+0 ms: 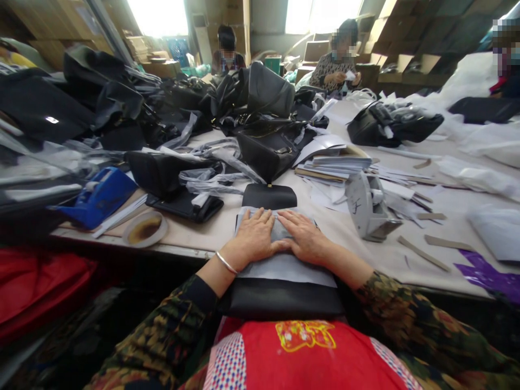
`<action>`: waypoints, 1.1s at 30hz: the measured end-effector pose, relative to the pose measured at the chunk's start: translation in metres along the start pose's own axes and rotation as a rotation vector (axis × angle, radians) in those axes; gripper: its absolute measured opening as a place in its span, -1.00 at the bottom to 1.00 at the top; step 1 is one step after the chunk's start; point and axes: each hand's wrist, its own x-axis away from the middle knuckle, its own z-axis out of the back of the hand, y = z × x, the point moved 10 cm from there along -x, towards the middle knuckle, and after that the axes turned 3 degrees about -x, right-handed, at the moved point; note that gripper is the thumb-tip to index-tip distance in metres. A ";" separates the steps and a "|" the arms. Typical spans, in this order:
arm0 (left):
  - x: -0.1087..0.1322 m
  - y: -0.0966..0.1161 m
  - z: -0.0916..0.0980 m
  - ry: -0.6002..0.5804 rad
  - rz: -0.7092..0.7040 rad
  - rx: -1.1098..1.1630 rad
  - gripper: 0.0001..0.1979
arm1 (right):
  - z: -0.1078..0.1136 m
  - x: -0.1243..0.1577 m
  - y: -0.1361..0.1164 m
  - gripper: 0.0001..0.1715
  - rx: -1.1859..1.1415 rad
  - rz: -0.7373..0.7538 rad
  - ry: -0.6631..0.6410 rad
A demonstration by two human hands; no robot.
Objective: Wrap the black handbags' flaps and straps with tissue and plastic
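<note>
Both my palms lie flat on a pale sheet [284,272] spread over a black bag [280,298] at the table's front edge. My left hand [255,234], with a silver bangle at the wrist, has its fingers stretched forward over the sheet. Beside it my right hand [300,235] rests the same way, the two thumbs touching or nearly so. Past my fingertips the bag's black flap [270,197] lies on the tabletop, with a small gold-coloured fitting at its far edge. What lies under the sheet between my hands is hidden.
To the left are a blue tape dispenser [99,196], a round dish with brown residue [145,228] and black bags with wrapped straps. A grey tape dispenser [369,208] and a stack of papers [335,160] stand to the right. Black bags [270,92] pile up ahead; several people sit beyond.
</note>
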 end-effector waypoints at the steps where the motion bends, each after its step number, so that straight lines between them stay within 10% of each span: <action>1: 0.000 -0.001 -0.001 -0.002 0.002 -0.004 -0.04 | -0.004 0.000 -0.001 -0.26 0.002 -0.009 -0.020; 13: 0.024 0.015 0.026 0.226 -0.184 0.128 -0.59 | -0.018 0.004 -0.001 -0.19 0.055 -0.056 -0.060; 23: 0.035 -0.010 0.011 0.003 -0.055 0.097 0.00 | -0.019 0.004 0.004 -0.20 0.050 -0.036 -0.054; 30: 0.074 -0.059 0.038 0.457 0.421 0.371 -0.43 | -0.019 0.008 0.006 -0.25 0.084 -0.009 -0.016; 33: 0.099 -0.093 0.010 0.459 0.746 0.905 -0.66 | -0.015 0.009 0.006 -0.27 0.085 0.011 0.008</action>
